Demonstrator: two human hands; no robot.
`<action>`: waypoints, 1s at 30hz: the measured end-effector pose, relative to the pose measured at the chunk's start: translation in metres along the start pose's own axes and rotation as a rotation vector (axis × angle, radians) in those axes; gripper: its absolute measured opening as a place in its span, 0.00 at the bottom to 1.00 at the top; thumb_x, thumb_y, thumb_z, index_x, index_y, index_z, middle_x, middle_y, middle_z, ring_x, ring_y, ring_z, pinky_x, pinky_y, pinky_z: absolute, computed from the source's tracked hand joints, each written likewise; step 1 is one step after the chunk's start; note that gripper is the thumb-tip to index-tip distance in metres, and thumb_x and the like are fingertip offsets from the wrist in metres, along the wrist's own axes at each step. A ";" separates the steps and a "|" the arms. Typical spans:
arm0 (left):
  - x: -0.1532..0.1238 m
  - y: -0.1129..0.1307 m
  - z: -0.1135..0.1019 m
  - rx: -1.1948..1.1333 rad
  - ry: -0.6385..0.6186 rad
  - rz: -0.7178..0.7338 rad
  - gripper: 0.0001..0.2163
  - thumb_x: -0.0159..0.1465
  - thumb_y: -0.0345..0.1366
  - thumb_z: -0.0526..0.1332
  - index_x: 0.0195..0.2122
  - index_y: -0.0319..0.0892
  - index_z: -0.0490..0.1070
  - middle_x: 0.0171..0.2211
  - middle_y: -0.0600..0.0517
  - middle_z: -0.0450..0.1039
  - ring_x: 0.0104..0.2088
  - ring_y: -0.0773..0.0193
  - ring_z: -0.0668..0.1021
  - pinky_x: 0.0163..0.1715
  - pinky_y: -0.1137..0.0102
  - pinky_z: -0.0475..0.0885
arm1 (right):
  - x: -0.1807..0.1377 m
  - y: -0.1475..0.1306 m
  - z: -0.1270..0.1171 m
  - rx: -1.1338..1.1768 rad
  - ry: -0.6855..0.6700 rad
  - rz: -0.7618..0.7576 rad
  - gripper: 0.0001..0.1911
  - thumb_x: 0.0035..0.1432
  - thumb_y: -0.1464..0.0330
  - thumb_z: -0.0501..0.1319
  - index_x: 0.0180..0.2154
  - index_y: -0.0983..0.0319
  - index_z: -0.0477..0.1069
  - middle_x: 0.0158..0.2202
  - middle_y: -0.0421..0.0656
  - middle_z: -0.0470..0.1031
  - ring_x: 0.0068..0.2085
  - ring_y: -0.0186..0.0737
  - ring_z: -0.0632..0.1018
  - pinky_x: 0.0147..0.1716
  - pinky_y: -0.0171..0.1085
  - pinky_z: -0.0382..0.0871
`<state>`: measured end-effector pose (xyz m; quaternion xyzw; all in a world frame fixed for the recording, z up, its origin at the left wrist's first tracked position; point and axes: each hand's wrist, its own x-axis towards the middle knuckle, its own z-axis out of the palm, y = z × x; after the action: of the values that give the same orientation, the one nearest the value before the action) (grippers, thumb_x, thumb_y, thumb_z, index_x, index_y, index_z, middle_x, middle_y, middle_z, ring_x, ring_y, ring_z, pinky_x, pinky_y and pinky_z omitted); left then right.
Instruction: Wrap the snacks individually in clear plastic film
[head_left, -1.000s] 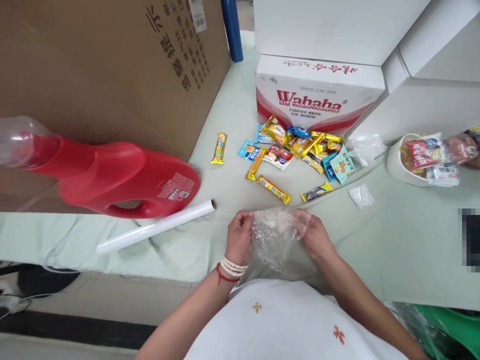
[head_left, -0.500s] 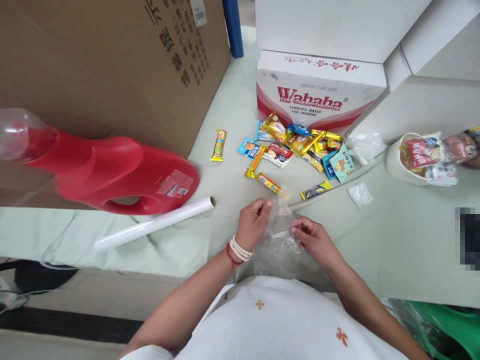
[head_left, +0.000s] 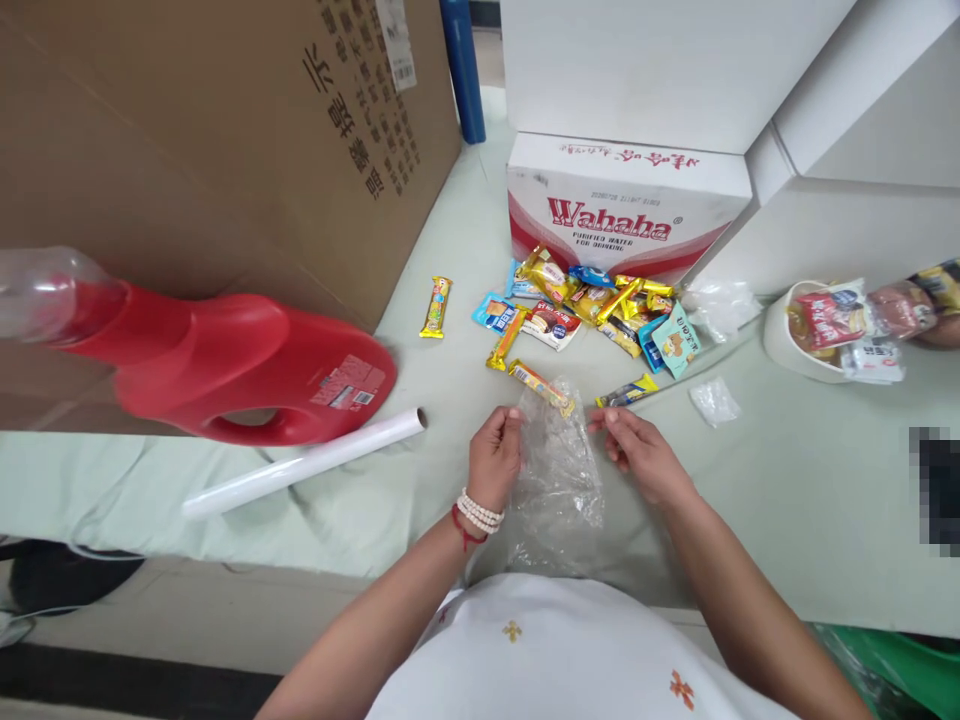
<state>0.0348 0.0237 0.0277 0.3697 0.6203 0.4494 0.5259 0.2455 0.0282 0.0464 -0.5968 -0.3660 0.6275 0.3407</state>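
A pale green cloth-covered table (head_left: pixel 787 480) fills the view from the head camera. At far left stands a big brown cardboard box (head_left: pixel 187 130), and lying on its side against it is a red jug (head_left: pixel 217 365) with a clear cap. Far centre sits a white and red Wahaha carton (head_left: pixel 626 205), with white boxes (head_left: pixel 637 60) stacked behind it. In front of the carton lies a scattered pile of wrapped snacks (head_left: pixel 592 310), with one yellow bar (head_left: pixel 436 306) lying apart to the left. At right is a white bowl (head_left: pixel 784 345) holding more packets. A white roll (head_left: pixel 304 463) lies near the jug.

Nearest the person, in the middle, a clear plastic bag (head_left: pixel 559 470) hangs between both hands. The left hand (head_left: pixel 495 455), with a bead bracelet at the wrist, pinches the bag's upper left edge. The right hand (head_left: pixel 641 455) pinches the upper right edge. The hands are apart, each closed on the film, holding the bag's top spread.

The step in hand looks like opening the bag's mouth. The next move likely calls for rubbing the two layers apart, then freeing one hand to reach the snacks just beyond.

Compared with half a second ago, the hands have moved wider apart and the bag is stretched flatter; a second ago it was bunched between them.
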 end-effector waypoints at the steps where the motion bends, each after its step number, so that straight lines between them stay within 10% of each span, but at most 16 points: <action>1: -0.001 0.001 0.000 0.002 -0.004 0.006 0.20 0.64 0.59 0.62 0.31 0.46 0.69 0.15 0.62 0.58 0.15 0.69 0.63 0.17 0.72 0.57 | 0.006 -0.001 0.004 0.011 0.010 -0.012 0.32 0.52 0.40 0.66 0.42 0.60 0.76 0.40 0.44 0.78 0.24 0.30 0.62 0.20 0.32 0.52; 9: 0.008 -0.007 -0.009 -0.017 0.014 0.023 0.20 0.63 0.59 0.63 0.33 0.45 0.73 0.15 0.61 0.59 0.16 0.68 0.63 0.19 0.72 0.57 | 0.030 -0.004 0.023 0.122 0.065 -0.084 0.26 0.43 0.47 0.73 0.31 0.61 0.73 0.23 0.36 0.69 0.21 0.27 0.54 0.19 0.32 0.44; 16: 0.006 0.000 -0.017 0.341 0.381 0.374 0.15 0.57 0.41 0.69 0.44 0.43 0.75 0.41 0.48 0.71 0.39 0.57 0.73 0.41 0.64 0.71 | 0.019 -0.005 0.021 0.190 0.106 -0.105 0.24 0.46 0.48 0.73 0.33 0.60 0.72 0.25 0.35 0.68 0.21 0.28 0.55 0.20 0.33 0.46; 22: -0.018 0.032 0.010 0.110 -0.116 0.283 0.06 0.63 0.40 0.65 0.32 0.45 0.76 0.31 0.51 0.72 0.32 0.62 0.72 0.34 0.68 0.68 | 0.004 -0.006 0.027 0.087 0.071 -0.191 0.22 0.54 0.48 0.70 0.35 0.60 0.74 0.25 0.36 0.67 0.22 0.30 0.58 0.21 0.33 0.50; 30: -0.007 0.039 0.031 -0.158 -0.095 0.045 0.10 0.58 0.42 0.70 0.31 0.43 0.73 0.27 0.55 0.70 0.28 0.67 0.69 0.30 0.73 0.65 | -0.012 -0.011 0.031 -0.288 0.140 -0.432 0.15 0.65 0.54 0.61 0.38 0.58 0.76 0.29 0.41 0.73 0.27 0.37 0.68 0.29 0.36 0.62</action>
<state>0.0657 0.0347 0.0659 0.3618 0.5487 0.4906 0.5721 0.2151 0.0214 0.0630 -0.5891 -0.5458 0.4391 0.4029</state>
